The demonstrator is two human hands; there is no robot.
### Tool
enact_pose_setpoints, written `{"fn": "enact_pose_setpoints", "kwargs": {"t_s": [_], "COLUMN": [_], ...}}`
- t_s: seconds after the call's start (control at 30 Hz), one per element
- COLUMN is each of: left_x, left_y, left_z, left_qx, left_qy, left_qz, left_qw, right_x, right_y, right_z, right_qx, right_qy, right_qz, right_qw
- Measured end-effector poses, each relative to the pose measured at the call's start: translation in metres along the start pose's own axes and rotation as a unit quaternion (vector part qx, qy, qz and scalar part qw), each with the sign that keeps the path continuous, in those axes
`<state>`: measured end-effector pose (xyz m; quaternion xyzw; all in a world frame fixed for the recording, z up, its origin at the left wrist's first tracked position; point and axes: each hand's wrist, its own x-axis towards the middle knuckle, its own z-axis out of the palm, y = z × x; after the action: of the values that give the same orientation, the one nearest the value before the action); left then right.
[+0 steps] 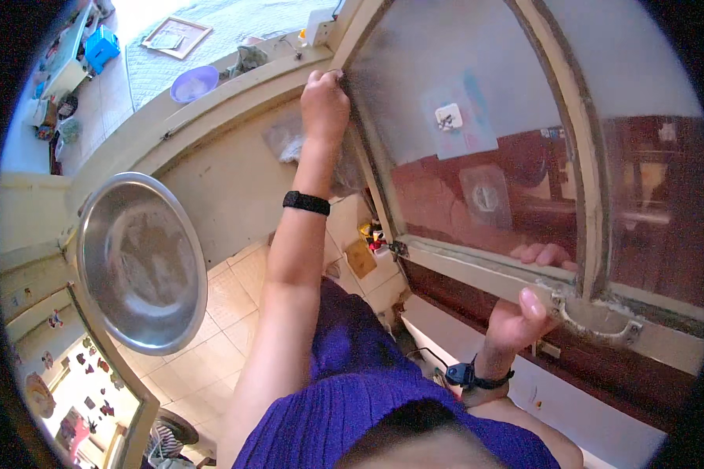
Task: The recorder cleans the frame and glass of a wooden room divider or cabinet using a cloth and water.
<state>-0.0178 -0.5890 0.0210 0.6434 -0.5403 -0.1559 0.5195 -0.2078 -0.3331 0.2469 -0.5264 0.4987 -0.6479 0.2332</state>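
Observation:
My left hand (325,108), with a black band on its wrist, is raised in a fist against the upper corner of an open glazed wooden window sash (366,155). Its fingertips close on a small dark piece there that I cannot identify. At the lower rail (463,264) of that sash, my right hand (522,325) grips with its thumb on the near side; its other fingers are largely hidden by the rail. Finger shapes (542,256) show in the glass. A curved pull handle (598,334) is fixed to the rail beside this hand.
A steel basin (144,264) hangs at the left. A lilac basin (193,83) rests past the sill (234,82), near a quilted bed (234,26). Lower left, a framed pane (97,375) bears stickers. A white-topped surface (540,387) lies at right; tiled floor (193,352) is below.

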Motion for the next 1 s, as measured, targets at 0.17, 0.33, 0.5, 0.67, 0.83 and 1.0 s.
{"fn": "enact_pose_setpoints", "kwargs": {"t_s": [0.17,0.33,0.5,0.67,0.83,1.0], "left_x": [-0.05,-0.144,-0.242,-0.175,-0.172,-0.267], "left_y": [0.013,0.043,0.075,0.051,0.051,0.079], "left_z": [-0.006,-0.035,-0.049,-0.024,-0.033,-0.047], "left_qx": [-0.036,-0.145,-0.149,-0.061,-0.054,-0.102], "left_qy": [-0.001,-0.06,-0.146,-0.026,-0.023,-0.095], "left_qz": [0.049,0.058,0.065,0.073,0.085,0.071], "left_qw": [0.998,0.986,0.976,0.995,0.995,0.988], "right_x": [0.0,0.001,0.006,0.008,0.002,0.007], "right_y": [-0.001,0.001,-0.001,-0.001,0.003,0.0], "right_z": [0.003,-0.006,-0.01,-0.013,-0.008,-0.012], "right_qx": [-0.005,0.011,-0.019,-0.04,0.004,-0.005], "right_qy": [-0.01,0.011,0.03,-0.011,-0.029,0.014], "right_qz": [0.018,0.024,0.022,0.011,-0.012,0.022], "right_qw": [1.0,1.0,0.999,0.999,1.0,1.0]}}
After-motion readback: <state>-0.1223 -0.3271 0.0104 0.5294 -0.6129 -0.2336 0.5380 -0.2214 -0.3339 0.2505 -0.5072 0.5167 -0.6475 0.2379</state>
